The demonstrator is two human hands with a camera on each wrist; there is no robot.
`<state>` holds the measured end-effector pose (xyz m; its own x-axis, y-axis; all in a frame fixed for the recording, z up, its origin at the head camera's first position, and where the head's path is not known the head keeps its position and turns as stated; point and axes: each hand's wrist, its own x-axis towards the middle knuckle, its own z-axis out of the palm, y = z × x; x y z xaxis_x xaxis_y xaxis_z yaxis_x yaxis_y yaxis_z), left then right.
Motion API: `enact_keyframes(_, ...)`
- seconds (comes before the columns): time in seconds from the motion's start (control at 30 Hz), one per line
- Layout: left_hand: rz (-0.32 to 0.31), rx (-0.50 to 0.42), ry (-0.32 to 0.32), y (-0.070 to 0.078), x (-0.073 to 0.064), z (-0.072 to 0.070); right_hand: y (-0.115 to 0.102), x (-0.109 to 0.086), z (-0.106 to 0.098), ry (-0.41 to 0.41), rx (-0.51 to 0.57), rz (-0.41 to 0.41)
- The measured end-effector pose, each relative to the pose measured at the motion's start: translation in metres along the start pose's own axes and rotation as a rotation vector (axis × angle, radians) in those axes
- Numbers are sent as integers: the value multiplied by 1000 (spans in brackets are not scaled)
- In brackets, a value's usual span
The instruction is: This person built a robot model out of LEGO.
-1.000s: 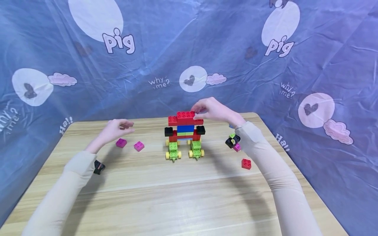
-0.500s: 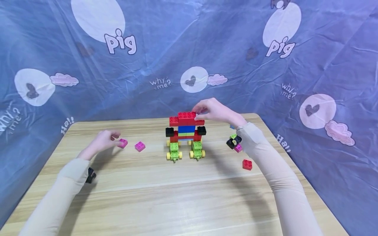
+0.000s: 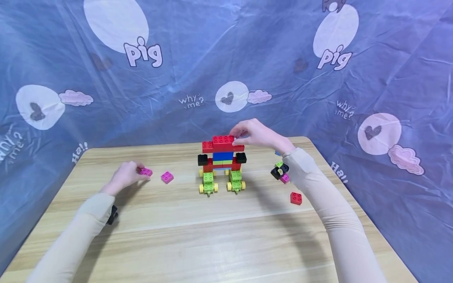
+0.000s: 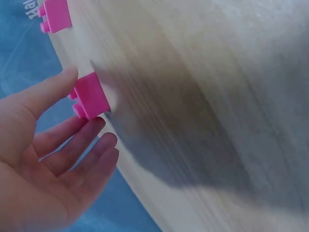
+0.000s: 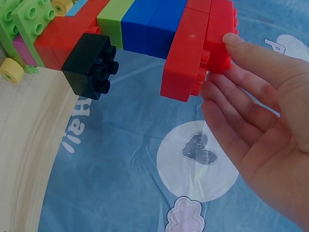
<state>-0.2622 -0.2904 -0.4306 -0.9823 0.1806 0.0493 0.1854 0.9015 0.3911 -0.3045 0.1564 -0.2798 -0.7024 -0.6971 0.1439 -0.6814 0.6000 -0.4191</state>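
Note:
A wheeled block figure (image 3: pixel 223 156) stands upright at the back middle of the table, with green wheeled bases, black side blocks and a blue middle. My right hand (image 3: pixel 260 135) pinches the right end of its red top brick (image 5: pixel 220 36), thumb in front and fingertips behind. A second red brick (image 5: pixel 186 60) lies directly under that one. At the left, my left hand (image 3: pixel 127 175) pinches a pink brick (image 4: pixel 91 95) between thumb and fingers; this brick still appears to touch the table. Another pink brick (image 3: pixel 167 177) lies a little to its right.
Right of the figure is a small cluster of black, green and pink blocks (image 3: pixel 279 170). A loose red brick (image 3: pixel 296 198) lies nearer the front. A blue piece (image 3: pixel 277 153) sits partly behind the right arm. Patterned blue cloth (image 3: pixel 191 70) hangs behind the wooden table (image 3: pixel 198 243).
My left hand has come down and left onto the pink brick, first touching it, then pinching it, with the brick turned slightly. My right hand has stayed on the red top brick.

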Motion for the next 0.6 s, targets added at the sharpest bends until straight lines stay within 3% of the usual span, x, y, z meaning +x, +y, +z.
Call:
enact_keyframes(0.3,-3,-41,14,-2,-2,0,0,0,-1,-6,2,-14)
enact_keyframes(0.6,15,-160,16,10,2,-15,0,-1,-1,-10,7,-13)
